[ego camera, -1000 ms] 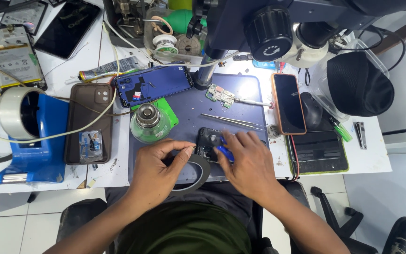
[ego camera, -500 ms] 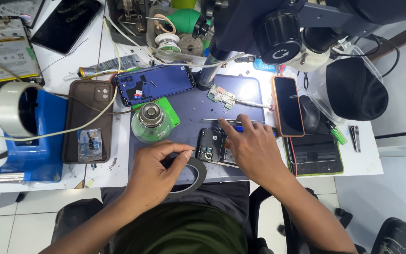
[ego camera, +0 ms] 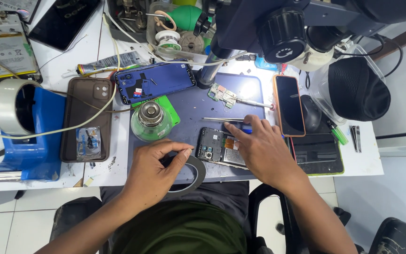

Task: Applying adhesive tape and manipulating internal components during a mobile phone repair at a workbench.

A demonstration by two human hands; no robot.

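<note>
An opened phone [ego camera: 216, 149] with its insides showing lies on the grey-blue work mat [ego camera: 198, 106], in front of me. My right hand [ego camera: 261, 153] reaches over the phone's right end, its fingertips closed on a small blue-handled tool [ego camera: 245, 128] just below thin metal tweezers [ego camera: 222, 119]. My left hand [ego camera: 156, 167] rests at the mat's near edge. Its thumb and forefinger pinch the rim of a dark tape roll [ego camera: 197, 173] that lies flat beside the phone.
A glass jar [ego camera: 150, 120] on a green pad, a blue phone back [ego camera: 155, 82] and a small circuit board [ego camera: 222, 95] lie further back. A brown phone case [ego camera: 85, 117] and a blue tape dispenser [ego camera: 24, 141] are left; an orange-rimmed phone [ego camera: 290, 106] is right. A microscope head [ego camera: 283, 28] hangs overhead.
My right hand moved off the opened phone, up and to the right towards the tweezers, taking the blue tool along. The left hand stayed on the tape roll.
</note>
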